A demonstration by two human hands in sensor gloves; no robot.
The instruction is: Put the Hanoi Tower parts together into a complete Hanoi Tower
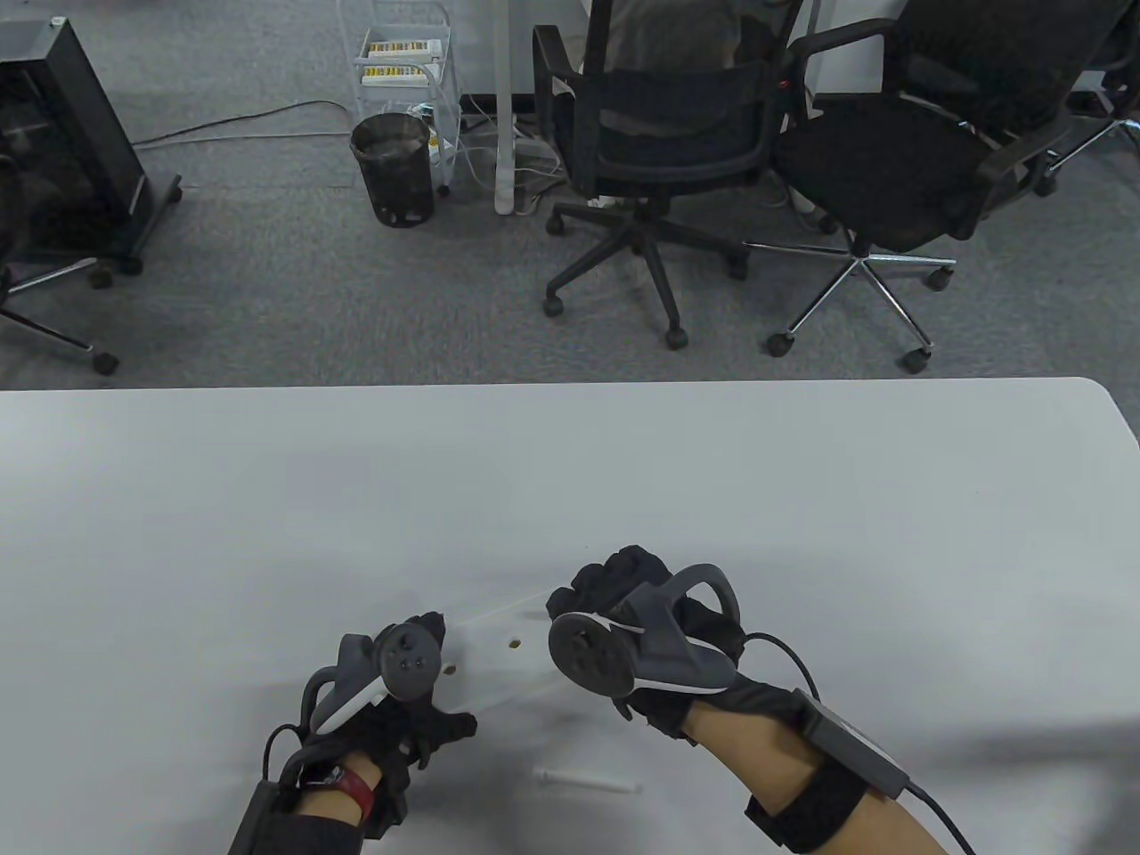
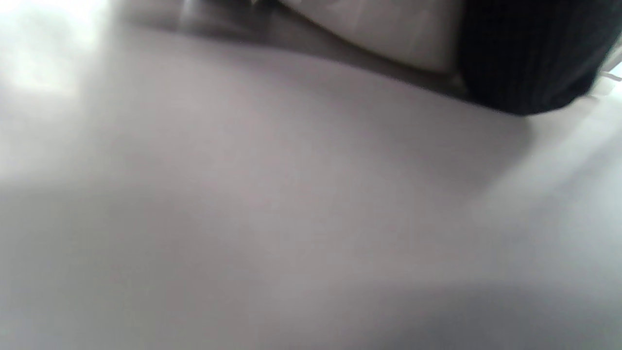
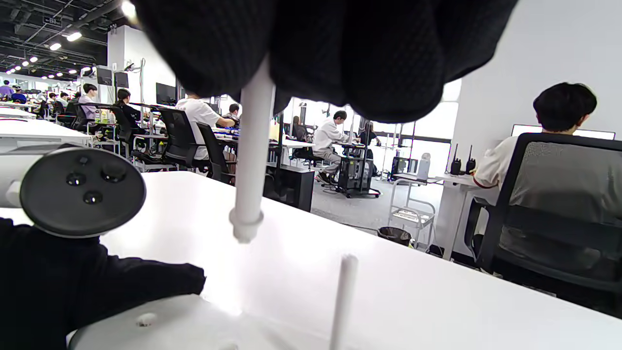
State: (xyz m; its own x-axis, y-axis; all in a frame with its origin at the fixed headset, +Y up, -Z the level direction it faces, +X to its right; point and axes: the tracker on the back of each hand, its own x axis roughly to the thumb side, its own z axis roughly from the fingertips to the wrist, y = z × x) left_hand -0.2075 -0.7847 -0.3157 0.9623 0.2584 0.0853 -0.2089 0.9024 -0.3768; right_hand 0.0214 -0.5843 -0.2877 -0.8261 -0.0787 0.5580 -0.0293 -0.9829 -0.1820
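Observation:
The white Hanoi base [image 1: 494,646] lies on the table with two open holes showing on top. My left hand [image 1: 419,686] grips its left end; the hand also shows in the right wrist view [image 3: 73,287]. My right hand [image 1: 614,606] is over the base's right end and holds a white peg [image 3: 252,155] pointing down, its tip a little above the base [image 3: 194,325]. Another white peg [image 3: 342,296] stands upright in the base just beside it. A third white peg [image 1: 588,782] lies loose on the table near me. No discs are in view.
The white table [image 1: 802,534] stretches far and to both sides; its far edge is at mid-frame. Beyond it are office chairs [image 1: 659,142] and a bin [image 1: 392,165] on the floor. The left wrist view is blurred, showing table top [image 2: 291,194] and the base's edge [image 2: 388,29].

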